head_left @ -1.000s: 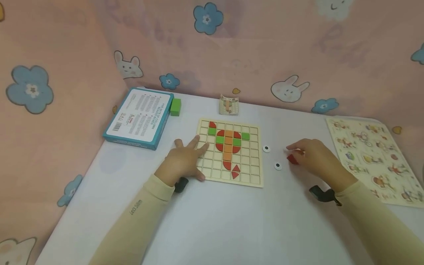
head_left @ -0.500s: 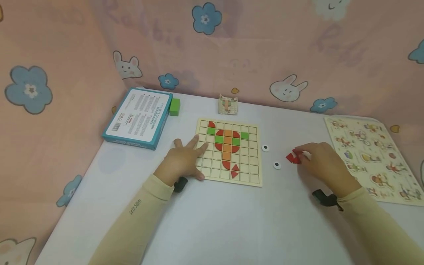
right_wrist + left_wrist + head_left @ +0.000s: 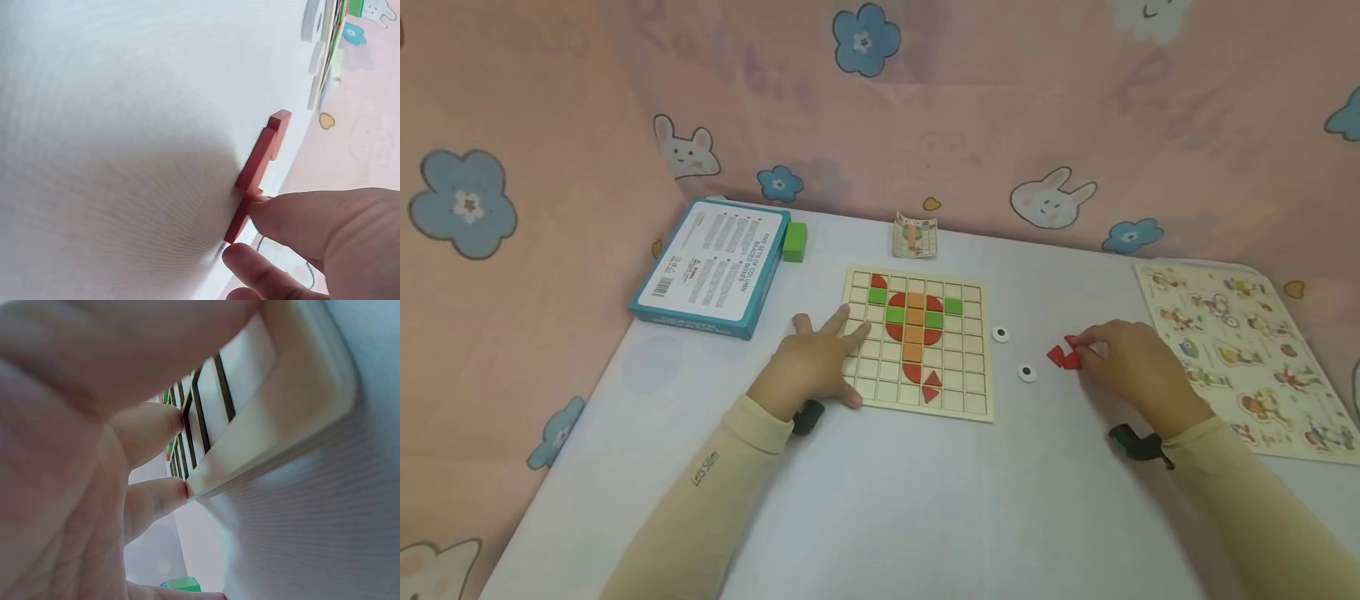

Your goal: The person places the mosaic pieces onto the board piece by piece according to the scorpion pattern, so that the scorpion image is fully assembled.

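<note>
My left hand [image 3: 812, 362] rests with fingers spread over the left edge of a wooden grid board [image 3: 966, 358]. The board carries red, green and orange pieces, including two small red triangles [image 3: 931, 392]. In the left wrist view, fingertips touch the board's pale rim [image 3: 287, 406]. To the right of the board, my right hand [image 3: 1138, 367] is at a small cluster of red pieces [image 3: 1056, 356] on the table. The right wrist view shows the thumb and index finger pinching one flat red piece [image 3: 237, 222], with other red pieces [image 3: 255, 161] against it.
Two white discs with black centres [image 3: 1001, 334] lie between board and right hand. A small pattern card [image 3: 916, 237] lies behind the board. A blue-edged box [image 3: 707, 267] and a green block [image 3: 795, 242] are at back left. A picture board [image 3: 1232, 333] is at right.
My right hand has shifted slightly right and down with its fingers drawn closer together, and more of the red pieces show beside its fingertips. The left hand stays on the board.
</note>
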{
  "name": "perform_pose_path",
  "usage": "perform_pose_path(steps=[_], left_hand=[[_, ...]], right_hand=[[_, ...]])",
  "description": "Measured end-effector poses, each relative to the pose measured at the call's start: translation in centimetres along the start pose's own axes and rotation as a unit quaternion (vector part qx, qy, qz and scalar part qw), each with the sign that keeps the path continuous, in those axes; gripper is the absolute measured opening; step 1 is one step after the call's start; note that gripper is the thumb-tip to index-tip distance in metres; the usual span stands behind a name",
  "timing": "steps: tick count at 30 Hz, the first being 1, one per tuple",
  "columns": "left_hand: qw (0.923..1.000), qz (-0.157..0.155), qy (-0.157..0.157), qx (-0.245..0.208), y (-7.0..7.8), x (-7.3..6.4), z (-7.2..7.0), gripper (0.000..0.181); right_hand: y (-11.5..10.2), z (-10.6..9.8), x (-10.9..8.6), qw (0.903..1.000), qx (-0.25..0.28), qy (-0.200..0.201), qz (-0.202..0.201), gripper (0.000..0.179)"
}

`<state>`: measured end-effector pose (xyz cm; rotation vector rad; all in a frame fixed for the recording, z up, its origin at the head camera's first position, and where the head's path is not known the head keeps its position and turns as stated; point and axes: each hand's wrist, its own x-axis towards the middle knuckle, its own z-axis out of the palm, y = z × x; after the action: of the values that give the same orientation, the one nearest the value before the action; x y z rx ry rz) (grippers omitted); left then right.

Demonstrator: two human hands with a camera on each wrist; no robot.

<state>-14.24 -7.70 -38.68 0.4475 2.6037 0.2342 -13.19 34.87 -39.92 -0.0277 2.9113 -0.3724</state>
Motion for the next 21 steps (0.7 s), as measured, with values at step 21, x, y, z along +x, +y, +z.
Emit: perform_pose_path(steps=[21], left_hand=[[1.0000,-0.001,0.001,0.003,-0.18,0.31,0.23,0.120]], right_hand=[[-0.18,-0.53,0.48,0.9987,0.024,-0.026,0.038,0.032]])
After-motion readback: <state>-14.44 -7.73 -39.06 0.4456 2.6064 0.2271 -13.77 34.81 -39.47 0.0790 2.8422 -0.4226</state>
